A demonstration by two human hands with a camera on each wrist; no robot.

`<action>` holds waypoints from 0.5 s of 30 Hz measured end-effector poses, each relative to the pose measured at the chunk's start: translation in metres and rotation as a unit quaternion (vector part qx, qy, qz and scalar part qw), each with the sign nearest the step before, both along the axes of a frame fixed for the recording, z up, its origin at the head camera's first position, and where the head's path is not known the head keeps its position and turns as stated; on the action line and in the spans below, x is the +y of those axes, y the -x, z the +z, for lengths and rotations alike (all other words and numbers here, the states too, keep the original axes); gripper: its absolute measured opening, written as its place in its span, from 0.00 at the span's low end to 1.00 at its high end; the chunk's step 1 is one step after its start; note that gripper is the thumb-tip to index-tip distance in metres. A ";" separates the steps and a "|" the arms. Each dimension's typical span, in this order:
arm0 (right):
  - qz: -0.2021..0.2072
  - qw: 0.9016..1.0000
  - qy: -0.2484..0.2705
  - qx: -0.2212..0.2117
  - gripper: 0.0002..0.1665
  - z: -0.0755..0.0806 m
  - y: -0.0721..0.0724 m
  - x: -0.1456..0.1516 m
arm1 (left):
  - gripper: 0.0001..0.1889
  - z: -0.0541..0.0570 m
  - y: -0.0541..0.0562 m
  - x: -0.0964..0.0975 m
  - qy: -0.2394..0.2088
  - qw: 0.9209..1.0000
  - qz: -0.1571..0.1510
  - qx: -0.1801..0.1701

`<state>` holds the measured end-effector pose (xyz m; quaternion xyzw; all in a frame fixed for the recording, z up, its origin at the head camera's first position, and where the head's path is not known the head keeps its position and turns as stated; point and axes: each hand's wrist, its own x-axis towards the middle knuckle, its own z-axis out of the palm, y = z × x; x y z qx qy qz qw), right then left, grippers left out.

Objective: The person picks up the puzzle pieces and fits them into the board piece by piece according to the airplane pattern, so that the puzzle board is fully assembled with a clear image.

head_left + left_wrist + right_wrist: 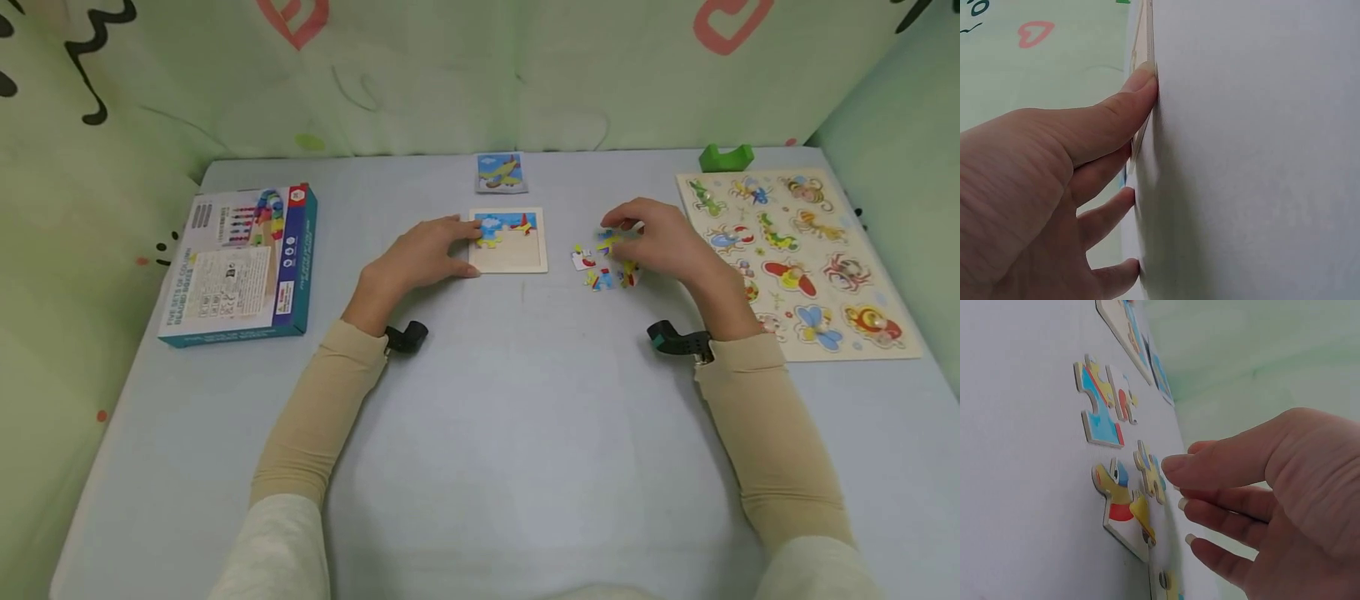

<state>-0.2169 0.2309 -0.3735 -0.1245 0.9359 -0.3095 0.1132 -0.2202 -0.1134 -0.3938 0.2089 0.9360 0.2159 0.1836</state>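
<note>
My left hand [412, 257] holds the left side of a small wooden puzzle board [519, 258], its thumb at the near corner and a finger over the left edge. Several pieces fill the board's upper left and far strip; the lower right shows bare wood. Over a cluster of loose jigsaw pieces my right hand [663, 239] hovers with bent, parted fingers. A yellow-and-blue piece [1149, 472] lies right by its thumb tip. Around it are a blue piece [1100, 419] and a yellow-and-white piece with an eye [1119, 503]. Nothing shows in the right hand's grasp.
A picture card with a yellow plane [501, 172] lies behind the board. At the left is a flat toy box [232, 267]. A large wooden insect puzzle [795, 267] lies at the right, with a green block [726, 159] behind it. Curtains bound the table's back and sides.
</note>
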 end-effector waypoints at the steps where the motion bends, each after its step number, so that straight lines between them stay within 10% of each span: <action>1: -0.002 1.000 -0.004 -0.005 0.21 -0.001 0.000 0.002 | 0.36 0.000 0.000 0.000 0.000 1.000 0.001 -0.001; 15: 0.025 0.999 -0.038 0.018 0.21 -0.010 0.005 0.004 | 0.35 0.004 -0.002 0.000 -0.009 1.000 0.001 -0.003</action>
